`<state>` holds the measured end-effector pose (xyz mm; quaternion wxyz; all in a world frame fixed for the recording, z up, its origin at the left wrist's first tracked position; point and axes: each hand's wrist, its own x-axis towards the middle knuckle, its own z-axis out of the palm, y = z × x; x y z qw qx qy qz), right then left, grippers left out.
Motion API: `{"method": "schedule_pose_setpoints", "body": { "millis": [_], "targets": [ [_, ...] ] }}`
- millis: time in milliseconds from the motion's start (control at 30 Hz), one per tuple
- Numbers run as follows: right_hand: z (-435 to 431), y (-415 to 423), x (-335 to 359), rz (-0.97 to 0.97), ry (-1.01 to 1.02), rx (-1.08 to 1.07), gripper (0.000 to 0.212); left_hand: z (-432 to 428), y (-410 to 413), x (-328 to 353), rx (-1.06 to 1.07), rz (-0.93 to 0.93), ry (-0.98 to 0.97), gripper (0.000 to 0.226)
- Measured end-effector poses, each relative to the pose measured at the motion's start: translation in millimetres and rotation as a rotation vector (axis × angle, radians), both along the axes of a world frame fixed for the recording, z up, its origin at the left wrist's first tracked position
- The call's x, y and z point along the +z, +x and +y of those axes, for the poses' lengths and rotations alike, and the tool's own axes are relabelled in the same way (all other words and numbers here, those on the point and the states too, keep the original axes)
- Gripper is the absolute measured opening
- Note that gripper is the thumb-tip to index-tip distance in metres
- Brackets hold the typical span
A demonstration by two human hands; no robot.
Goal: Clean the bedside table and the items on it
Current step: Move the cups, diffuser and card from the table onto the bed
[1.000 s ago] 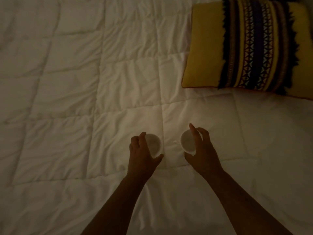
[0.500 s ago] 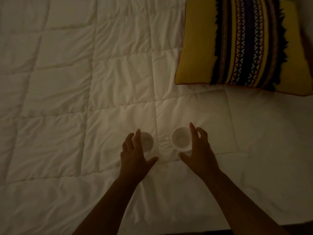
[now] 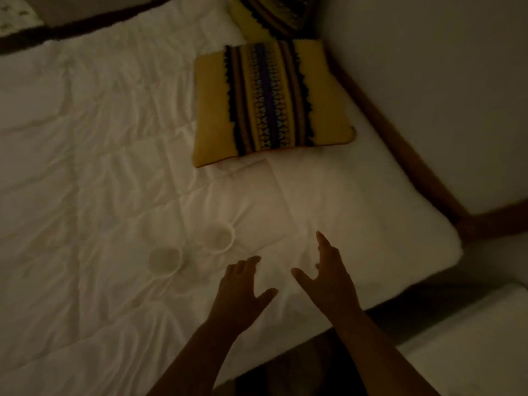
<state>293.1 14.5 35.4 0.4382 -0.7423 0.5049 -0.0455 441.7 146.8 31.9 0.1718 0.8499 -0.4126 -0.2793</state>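
Head cam, pretty dark room. Two white cups sit on the bed [image 3: 85, 167], on the white quilt near its front edge: left cup [image 3: 165, 260] and right cup [image 3: 217, 237], side by side, upright, open mouths up. Both hands are off them. Left hand [image 3: 240, 292] has a released grip, fingers spread, just right of the cups. Right hand [image 3: 328, 277] is likewise empty. Yellow patterned cushion [image 3: 271, 101] lies toward the bed's far right corner.
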Motion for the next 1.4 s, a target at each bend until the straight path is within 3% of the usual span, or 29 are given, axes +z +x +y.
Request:
{"method": "schedule_pose_setpoints", "body": {
  "millis": [500, 833, 967, 1233, 1400],
  "targets": [
    [39.0, -345.1, -15.7, 0.136, 0.149, -0.797, 0.075, -142.0, -292.6, -2.2, -0.805, 0.227, 0.182, 0.088],
    [103.4, -510.7, -44.6, 0.174, 0.229, -1.222, 0.074, -185.1, -473.3, -36.1, -1.317, -0.032, 0.097, 0.076],
    [104.7, -561.6, -58.3, 0.175, 0.22, -1.329, 0.074, -198.6, -529.5, -45.0, -1.378, -0.072, 0.095, 0.076],
    [65.5, -657.1, -72.1, 0.421, 0.028, -1.411, 0.06, -218.6, -629.6, -73.3, -1.421, -0.152, -0.014, 0.078],
    [40.4, -682.7, -83.7, 0.359, 0.017, -1.314, 0.055, -223.3, -659.4, -99.9, -1.307, -0.125, -0.026, 0.077]
  ]
}}
